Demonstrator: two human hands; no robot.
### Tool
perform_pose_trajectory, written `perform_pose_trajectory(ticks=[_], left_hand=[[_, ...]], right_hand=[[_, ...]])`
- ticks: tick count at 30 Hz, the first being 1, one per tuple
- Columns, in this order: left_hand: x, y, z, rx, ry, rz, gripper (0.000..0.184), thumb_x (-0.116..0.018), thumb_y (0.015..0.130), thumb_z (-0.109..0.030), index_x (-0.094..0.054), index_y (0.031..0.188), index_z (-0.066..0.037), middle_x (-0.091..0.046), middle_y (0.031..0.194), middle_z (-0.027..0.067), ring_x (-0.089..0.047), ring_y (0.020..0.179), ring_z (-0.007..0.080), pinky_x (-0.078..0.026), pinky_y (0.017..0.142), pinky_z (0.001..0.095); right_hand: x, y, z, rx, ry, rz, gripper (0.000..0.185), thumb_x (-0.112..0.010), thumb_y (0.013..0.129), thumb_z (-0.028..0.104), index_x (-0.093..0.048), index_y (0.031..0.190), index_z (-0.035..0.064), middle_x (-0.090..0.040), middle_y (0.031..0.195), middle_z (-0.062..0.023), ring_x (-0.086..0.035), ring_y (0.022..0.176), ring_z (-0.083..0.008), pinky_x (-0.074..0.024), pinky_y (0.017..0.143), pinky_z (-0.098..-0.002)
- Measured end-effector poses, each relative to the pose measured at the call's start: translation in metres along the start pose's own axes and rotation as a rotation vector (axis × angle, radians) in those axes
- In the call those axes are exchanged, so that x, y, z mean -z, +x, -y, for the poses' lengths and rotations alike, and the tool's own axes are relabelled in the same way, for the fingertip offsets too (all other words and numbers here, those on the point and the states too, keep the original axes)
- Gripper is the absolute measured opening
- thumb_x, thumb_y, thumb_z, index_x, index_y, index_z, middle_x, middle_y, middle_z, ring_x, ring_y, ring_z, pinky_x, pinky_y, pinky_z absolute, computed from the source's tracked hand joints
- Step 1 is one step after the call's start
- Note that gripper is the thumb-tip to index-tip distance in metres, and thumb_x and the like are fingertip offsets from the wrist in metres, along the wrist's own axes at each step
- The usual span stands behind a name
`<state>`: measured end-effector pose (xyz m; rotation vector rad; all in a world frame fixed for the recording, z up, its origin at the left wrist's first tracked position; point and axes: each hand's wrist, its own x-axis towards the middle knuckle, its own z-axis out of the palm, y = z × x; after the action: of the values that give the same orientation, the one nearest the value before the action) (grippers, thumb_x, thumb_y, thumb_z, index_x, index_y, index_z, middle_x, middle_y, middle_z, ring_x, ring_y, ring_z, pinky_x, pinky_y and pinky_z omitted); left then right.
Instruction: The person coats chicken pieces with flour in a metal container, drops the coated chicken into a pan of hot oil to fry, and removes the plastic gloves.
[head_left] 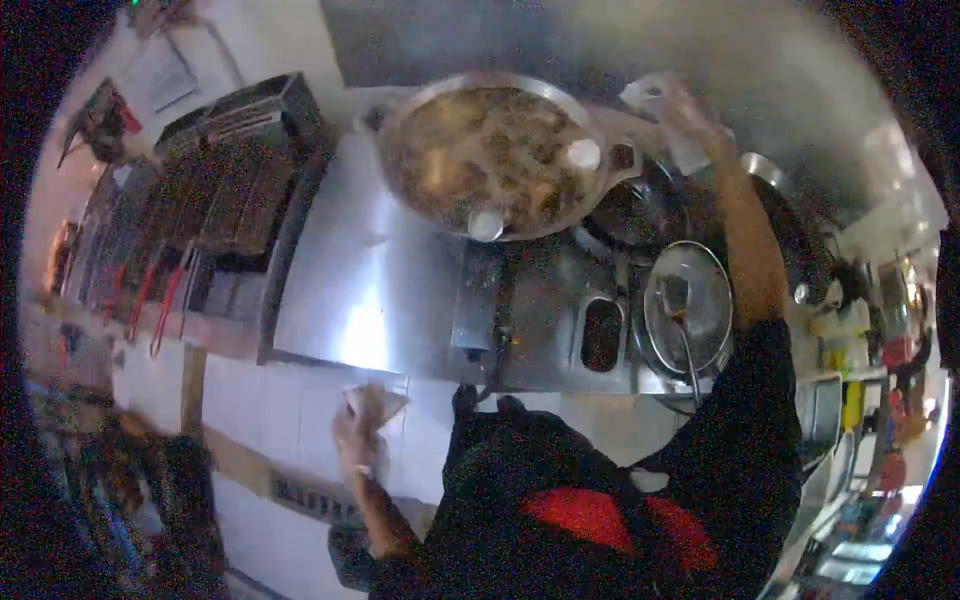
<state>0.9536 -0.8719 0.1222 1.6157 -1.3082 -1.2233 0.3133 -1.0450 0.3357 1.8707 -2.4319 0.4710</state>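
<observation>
Beside the front of the counter, my left hand [355, 440] is closed on a whitish folded cloth [378, 407]. My right hand [688, 118] is stretched forward beyond the right handle of a large round pot [510, 82]. Pale cloth [645, 93] shows around the right fingers, which are blurred; it seems gripped there. Bubbling brown food in liquid fills the pot. Two small white round objects sit at its right and front edges, their kind unclear. Neither hand touches the pot.
A steel counter [340, 270] runs along the front. Right of the pot are a dark pan [635, 215] and a round strainer or lid [690, 300] with a utensil on it. Fryer baskets with red handles [168, 300] stand at left. A person [150, 490] is at lower left.
</observation>
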Motion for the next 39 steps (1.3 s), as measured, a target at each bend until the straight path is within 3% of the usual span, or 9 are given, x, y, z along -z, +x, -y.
perform_pose_trajectory(ticks=[8, 12, 16, 18, 19, 23, 31, 38, 39], left_hand=[[-0.003, 0.191, -0.163, -0.672, -0.141, 0.545, 0.047, -0.041, 0.092, -0.028, -0.038, 0.132, -0.003, -0.039, 0.137, 0.0136, -0.036, 0.128, 0.0207, -0.022, 0.107, 0.0388], [-0.079, 0.231, -0.287, -1.011, 1.087, 0.333, 0.035, -0.049, 0.086, -0.03, -0.056, 0.111, -0.006, -0.054, 0.118, 0.0134, -0.052, 0.109, 0.0271, -0.036, 0.097, 0.0368], [-0.205, 0.363, -0.293, -1.353, 1.067, 0.225, 0.032, -0.05, 0.085, -0.033, -0.062, 0.099, -0.007, -0.06, 0.104, 0.0129, -0.056, 0.099, 0.0267, -0.042, 0.088, 0.0364], [-0.279, 0.462, -0.278, -1.562, 0.789, 0.144, 0.032, -0.051, 0.084, -0.035, -0.065, 0.092, -0.008, -0.063, 0.097, 0.0126, -0.058, 0.094, 0.0266, -0.045, 0.083, 0.0362], [-0.313, 0.498, -0.277, -1.628, 0.69, 0.105, 0.032, -0.051, 0.084, -0.036, -0.066, 0.089, -0.008, -0.064, 0.094, 0.0124, -0.059, 0.092, 0.0265, -0.047, 0.081, 0.0361], [-0.329, 0.419, -0.347, -1.322, 1.325, 0.066, 0.024, -0.053, 0.078, -0.028, -0.064, 0.09, -0.01, -0.064, 0.093, 0.0106, -0.062, 0.083, 0.0274, -0.05, 0.068, 0.0424], [-0.318, 0.402, -0.41, -1.188, 1.568, 0.209, 0.048, -0.056, 0.08, -0.05, -0.061, 0.105, -0.008, -0.061, 0.104, 0.0139, -0.058, 0.096, 0.0286, -0.049, 0.081, 0.037], [-0.203, 0.314, -0.384, -2.199, 1.3, -0.728, 0.036, -0.049, 0.088, -0.032, -0.053, 0.117, -0.011, -0.056, 0.112, 0.0103, -0.054, 0.101, 0.0226, -0.047, 0.081, 0.0356], [-0.193, 0.265, -0.378, -2.058, 1.308, -0.402, 0.035, -0.05, 0.087, -0.029, -0.053, 0.119, -0.013, -0.055, 0.114, 0.0085, -0.053, 0.103, 0.0231, -0.045, 0.085, 0.0358]], right_hand=[[0.063, -0.174, 0.007, -0.203, 0.001, -0.316, 0.03, -0.055, 0.083, 0.026, -0.061, 0.1, 0.0022, -0.063, 0.099, -0.012, -0.059, 0.09, -0.0247, -0.0454, 0.081, -0.0371], [0.049, -0.289, 0.004, -0.312, 0.08, -0.406, 0.032, -0.055, 0.083, 0.027, -0.06, 0.101, 0.0009, -0.062, 0.102, -0.0125, -0.059, 0.093, -0.0255, -0.0449, 0.082, -0.0372], [0.067, -0.377, 0.066, -0.447, -0.181, -0.185, 0.031, -0.057, 0.081, 0.025, -0.06, 0.102, 0.0008, -0.061, 0.106, -0.015, -0.057, 0.097, -0.0305, -0.0443, 0.083, -0.0386], [0.034, -0.47, 0.02, -0.069, -0.97, -0.118, 0.034, -0.061, 0.078, 0.021, -0.058, 0.106, 0.0016, -0.059, 0.108, -0.0163, -0.055, 0.098, -0.0351, -0.043, 0.082, -0.0409], [0.031, -0.487, 0.041, -0.433, -0.728, -0.123, 0.037, -0.062, 0.078, 0.02, -0.056, 0.109, 0.0029, -0.058, 0.11, -0.0165, -0.053, 0.1, -0.035, -0.0422, 0.084, -0.0408], [0.052, -0.527, 0.111, -0.814, 0.012, -0.157, 0.046, -0.065, 0.074, 0.021, -0.051, 0.115, 0.0055, -0.055, 0.109, -0.0167, -0.052, 0.102, -0.0346, -0.0413, 0.086, -0.0401], [0.048, -0.594, 0.164, -1.101, -0.084, -0.303, 0.031, -0.063, 0.076, 0.021, -0.056, 0.103, 0.0055, -0.056, 0.1, -0.0124, -0.054, 0.092, -0.0304, -0.0427, 0.081, -0.0377], [0.038, -0.628, 0.14, -1.021, -0.182, -0.278, 0.027, -0.063, 0.077, 0.024, -0.057, 0.095, 0.0042, -0.055, 0.094, -0.0093, -0.054, 0.084, -0.027, -0.0421, 0.077, -0.0376], [0.044, -0.628, 0.148, -1.102, -0.141, -0.279, 0.025, -0.061, 0.079, 0.023, -0.057, 0.094, 0.0041, -0.055, 0.093, -0.0095, -0.053, 0.084, -0.027, -0.0421, 0.076, -0.0375]])
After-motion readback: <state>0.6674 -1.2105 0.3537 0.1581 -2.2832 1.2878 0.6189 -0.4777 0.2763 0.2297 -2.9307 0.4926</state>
